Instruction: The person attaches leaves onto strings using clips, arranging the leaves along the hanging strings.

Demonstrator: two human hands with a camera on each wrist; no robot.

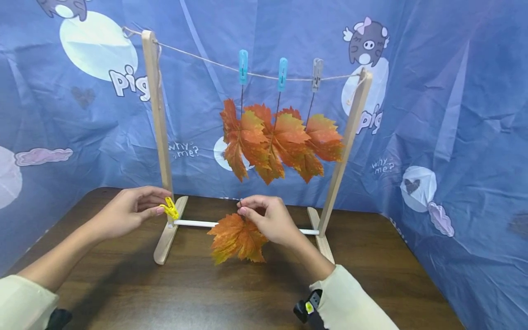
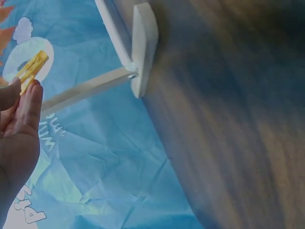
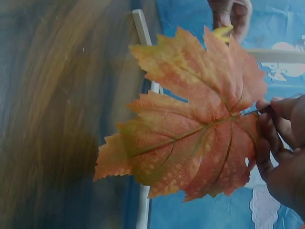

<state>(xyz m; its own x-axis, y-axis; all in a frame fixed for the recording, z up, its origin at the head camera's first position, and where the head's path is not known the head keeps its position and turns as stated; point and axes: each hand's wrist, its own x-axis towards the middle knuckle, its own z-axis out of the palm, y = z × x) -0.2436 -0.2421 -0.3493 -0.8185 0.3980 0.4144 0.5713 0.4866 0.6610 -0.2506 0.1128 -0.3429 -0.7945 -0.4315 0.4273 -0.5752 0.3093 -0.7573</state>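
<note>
Between thumb and fingers, my left hand (image 1: 134, 211) pinches a yellow clothespin (image 1: 170, 209) beside the rack's left post. My right hand (image 1: 270, 217) pinches the thin stem of an orange autumn leaf (image 1: 237, 239), which hangs in front of the white crossbar. In the right wrist view the leaf (image 3: 205, 129) spreads wide, its stem held at the fingertips. Above, a string (image 1: 198, 57) carries two blue clothespins (image 1: 243, 67) and a grey clothespin (image 1: 316, 74). Each clips the stem of a similar orange leaf (image 1: 247, 137); these leaves overlap one another.
The wooden rack has a left post (image 1: 156, 110), a right post (image 1: 346, 146), flat feet and a white crossbar (image 1: 195, 223). It stands on a dark brown table (image 1: 185, 293). A blue printed cloth (image 1: 445, 91) hangs behind and at both sides.
</note>
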